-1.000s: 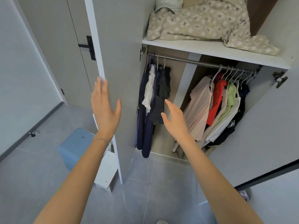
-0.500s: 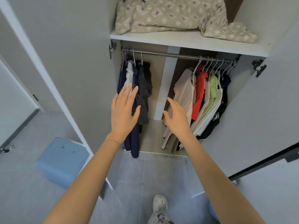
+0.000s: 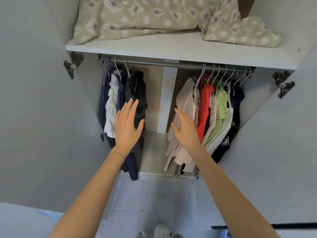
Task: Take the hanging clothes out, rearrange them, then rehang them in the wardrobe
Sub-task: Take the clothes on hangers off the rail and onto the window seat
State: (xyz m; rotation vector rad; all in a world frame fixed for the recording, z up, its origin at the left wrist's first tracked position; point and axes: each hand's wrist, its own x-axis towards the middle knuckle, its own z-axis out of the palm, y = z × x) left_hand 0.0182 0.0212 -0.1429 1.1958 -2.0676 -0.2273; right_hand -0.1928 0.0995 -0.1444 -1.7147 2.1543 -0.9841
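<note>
- The clothes hung on a rail (image 3: 171, 64) under the shelf (image 3: 171, 50), in two bunches split by a white upright (image 3: 164, 100): dark clothes (image 3: 137, 93) with one white piece (image 3: 111, 103) on the left, and pale, red (image 3: 204, 107), green (image 3: 222, 102) and dark tops on the right.
- The bunches were packed tight, so most garments showed only an edge.
- The left hand (image 3: 127, 125) was flat and spread before the dark clothes, holding nothing; whether it touched them I cannot tell.
- The right hand (image 3: 186, 129) was open and empty at the pale top (image 3: 185, 100).
- A patterned blanket (image 3: 145, 18) on the shelf was cut off at the top.
</note>
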